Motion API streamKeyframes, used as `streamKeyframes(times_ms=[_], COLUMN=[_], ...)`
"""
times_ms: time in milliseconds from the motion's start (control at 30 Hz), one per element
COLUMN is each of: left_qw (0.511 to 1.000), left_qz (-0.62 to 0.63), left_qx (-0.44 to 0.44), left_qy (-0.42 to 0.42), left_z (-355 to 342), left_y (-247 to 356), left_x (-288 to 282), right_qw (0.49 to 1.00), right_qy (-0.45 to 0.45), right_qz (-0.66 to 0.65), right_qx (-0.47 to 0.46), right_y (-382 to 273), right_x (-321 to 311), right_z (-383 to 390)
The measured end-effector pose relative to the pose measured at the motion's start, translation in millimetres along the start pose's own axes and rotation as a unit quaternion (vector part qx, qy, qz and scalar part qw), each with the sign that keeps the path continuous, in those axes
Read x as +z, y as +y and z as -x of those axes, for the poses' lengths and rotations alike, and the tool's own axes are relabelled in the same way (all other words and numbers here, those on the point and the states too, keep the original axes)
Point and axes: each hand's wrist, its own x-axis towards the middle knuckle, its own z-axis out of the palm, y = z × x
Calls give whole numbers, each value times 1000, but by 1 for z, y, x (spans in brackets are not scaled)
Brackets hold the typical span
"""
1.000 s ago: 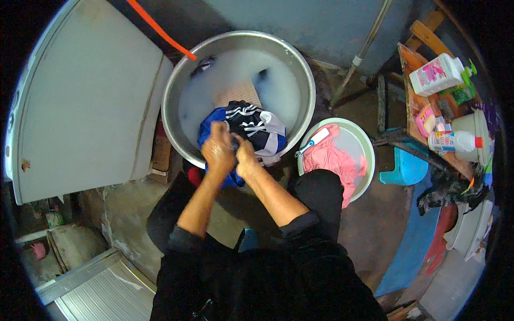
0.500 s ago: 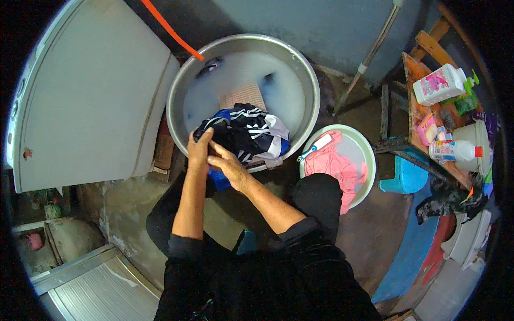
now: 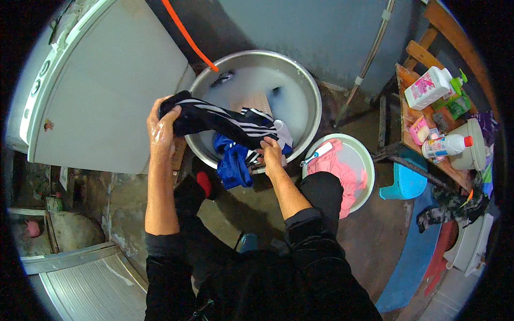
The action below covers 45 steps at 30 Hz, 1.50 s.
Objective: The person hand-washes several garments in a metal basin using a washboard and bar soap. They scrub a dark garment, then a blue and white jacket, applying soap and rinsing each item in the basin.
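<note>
A wet black garment with white stripes and blue and white parts (image 3: 222,119) stretches over the near side of a large metal basin (image 3: 317,115). My left hand (image 3: 161,122), wet with suds, is closed round one end of it, left of the basin. Near the front rim, my right hand (image 3: 272,154) grips the striped cloth lower down. A blue part of the garment (image 3: 234,167) hangs over the rim. Behind the cloth a ribbed washboard (image 3: 259,102) slants into cloudy water (image 3: 293,101), its lower part hidden. Dark pieces of cloth (image 3: 223,78) poke out of the water.
A pale washing machine (image 3: 107,91) stands on the left. An orange hose (image 3: 188,38) hangs to the basin's rim. At right, a smaller basin (image 3: 369,195) holds pink cloth (image 3: 336,175) and a brush (image 3: 320,151). Beyond are a blue stool (image 3: 409,179) and a wooden table (image 3: 402,101) with bottles.
My hands, close together before, have moved apart. The left went left and up with one end of the garment; the right shifted right onto it. The striped cloth is now drawn out between them.
</note>
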Motion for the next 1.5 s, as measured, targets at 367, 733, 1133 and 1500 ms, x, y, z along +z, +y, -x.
streamKeyframes(times_ms=[367,733,1133,1500], left_qw=[913,908,933,933], left_qz=[12,-375,-324,-317], left_qx=[-202,158,109,113], left_qy=[-354,-97,-117,-132], left_z=[52,98,92,101], left_y=[-72,-124,-162,-141], left_x=[14,85,112,127], right_qw=[858,935,964,975], right_qy=[-315,-211,-207,-167], right_qz=[-376,-271,-165,-119], right_qx=[152,90,-8,-81], right_y=[-18,24,36,24], right_x=[42,46,18,7], right_z=[33,1,-41,-40])
